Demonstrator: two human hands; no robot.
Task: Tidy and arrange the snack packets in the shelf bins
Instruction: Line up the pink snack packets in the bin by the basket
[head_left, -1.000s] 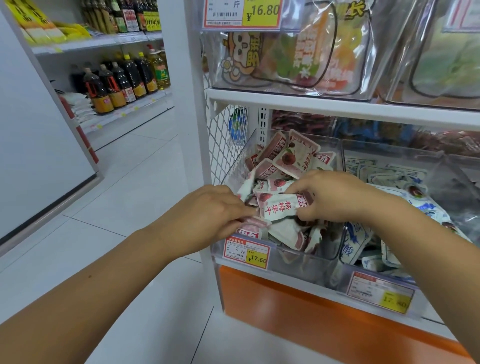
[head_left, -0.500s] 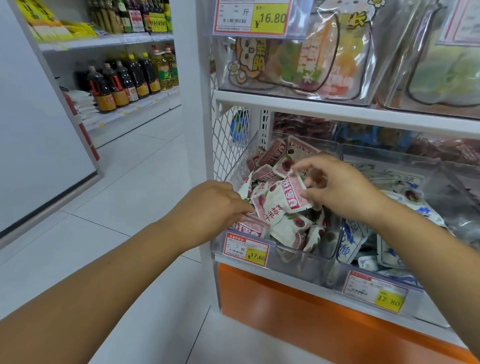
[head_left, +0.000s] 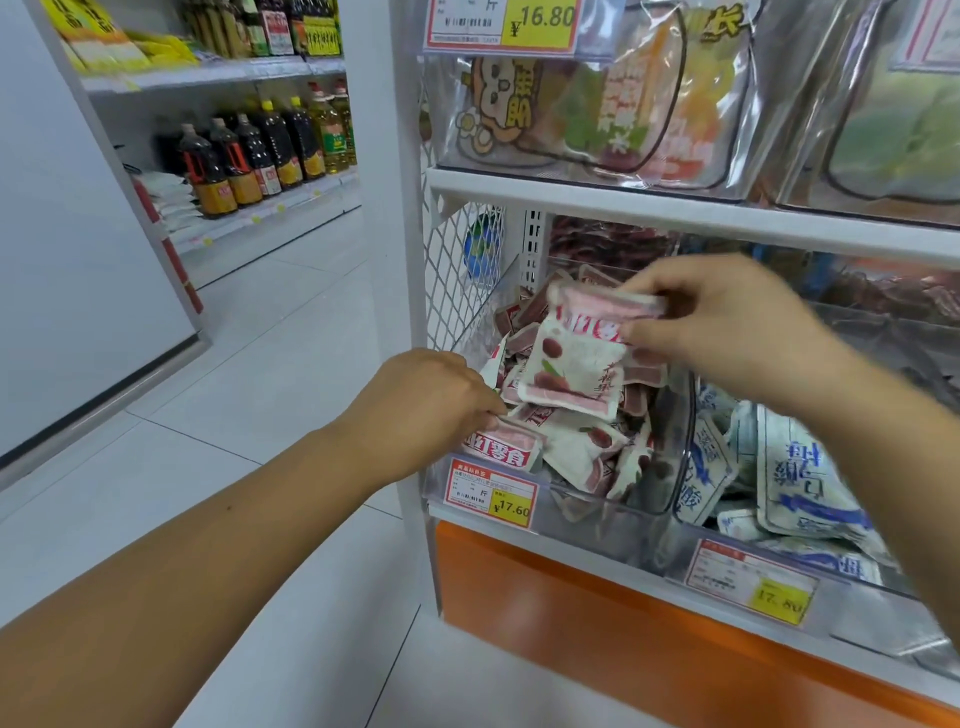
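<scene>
Grip, right hand (head_left: 727, 332): closed in a pinch on the top seam of a pink-and-white packet (head_left: 571, 364), fingers above and thumb below.
Grip, left hand (head_left: 431, 410): curled into the front-left corner of the pile (head_left: 582, 447), touching packets there; cannot tell whether pinching one (tips hidden behind the back of the hand).
Packet, place: hangs roughly upright from the pinch, printed face outward, lower edge just over the pile inside the clear bin (head_left: 597, 512).
Pile, state: jumbled at all angles, some pieces on edge, none lined up yet.
Next bin: holds blue-and-white packets (head_left: 795, 467), kept apart by a clear wall to the right.
Weight: looks light, judging by the two-finger hold.
Stiffness: probably soft film with a small firm filling; likely bends in the middle and stays flatter along the sealed ends.
Surface: glossy, so likely slippery where pressed flat against a neighbour.
Where to take hold: best at a sealed end seam, pinched across the width; a grab on the puffed middle probably slides or crumples.
Fragility: seems low; squeezing hard could burst a seal, though.
Risk: may topple neighbours over the low front wall near the price tag (head_left: 491, 491).
</scene>
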